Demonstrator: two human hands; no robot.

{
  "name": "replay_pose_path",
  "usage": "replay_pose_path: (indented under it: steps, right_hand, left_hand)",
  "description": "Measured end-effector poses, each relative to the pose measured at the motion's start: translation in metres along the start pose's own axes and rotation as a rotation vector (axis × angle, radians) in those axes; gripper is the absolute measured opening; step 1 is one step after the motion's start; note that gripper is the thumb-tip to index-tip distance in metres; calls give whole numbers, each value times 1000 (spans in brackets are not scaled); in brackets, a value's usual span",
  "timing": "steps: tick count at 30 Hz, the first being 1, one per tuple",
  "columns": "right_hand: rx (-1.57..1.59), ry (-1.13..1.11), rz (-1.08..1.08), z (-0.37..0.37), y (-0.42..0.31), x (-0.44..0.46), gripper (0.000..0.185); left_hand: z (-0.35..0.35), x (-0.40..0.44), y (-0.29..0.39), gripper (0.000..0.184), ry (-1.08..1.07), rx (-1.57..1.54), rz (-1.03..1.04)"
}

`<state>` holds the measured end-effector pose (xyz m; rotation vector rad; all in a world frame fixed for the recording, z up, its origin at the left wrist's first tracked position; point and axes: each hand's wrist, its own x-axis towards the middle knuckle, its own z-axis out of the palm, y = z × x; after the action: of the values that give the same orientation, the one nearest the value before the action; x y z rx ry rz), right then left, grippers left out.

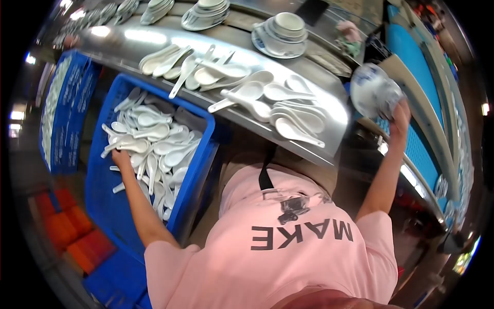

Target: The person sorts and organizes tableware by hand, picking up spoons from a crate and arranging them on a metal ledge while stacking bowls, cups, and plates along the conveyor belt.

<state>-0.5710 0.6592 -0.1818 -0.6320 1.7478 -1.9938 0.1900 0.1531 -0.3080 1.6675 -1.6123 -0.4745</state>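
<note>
My left hand [121, 158] reaches into a blue crate [210, 123] filled with white soup spoons [154, 131]. Its fingers are closed around several spoons at the left of the pile, and the fingertips are partly hidden. Out to the right, my right hand [400, 117] grips a tilted set of blue-and-white dishes [369, 90], blurred and seemingly wrapped in clear film. More white spoons [298, 121] lie in loose groups on the steel table [329, 147] in front of me.
Stacked bowl-and-plate sets [280, 38] line the shelf behind the table. At the right runs a blue conveyor belt [419, 62] with a raised side rail. Another blue crate [77, 108] stands at the left, with orange crates [72, 221] below it.
</note>
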Motion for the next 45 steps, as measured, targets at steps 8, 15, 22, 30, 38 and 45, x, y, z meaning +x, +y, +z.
replay_pose_path:
  steps: [8, 15, 22, 30, 38, 45]
  right_hand:
    - [-318, -114, 320, 142, 28, 69, 33]
    - [-594, 31, 7, 125, -26, 7, 34]
    - [-1291, 416, -342, 16, -24, -58, 23]
    - [-1254, 643, -266, 9, -18, -73, 17]
    - [-1182, 644, -252, 4, -14, -73, 17]
    - [-1184, 592, -184, -1, -11, -68, 20]
  left_hand:
    - [-13, -37, 65, 25, -122, 304, 46]
    - [-84, -67, 163, 27, 386, 697, 5]
    - [-7, -68, 339, 19, 100, 121, 466]
    - [180, -187, 509, 25, -441, 246, 1257]
    - [210, -197, 511, 29, -719, 321, 1042]
    - [169, -176, 463, 23, -944, 30, 808]
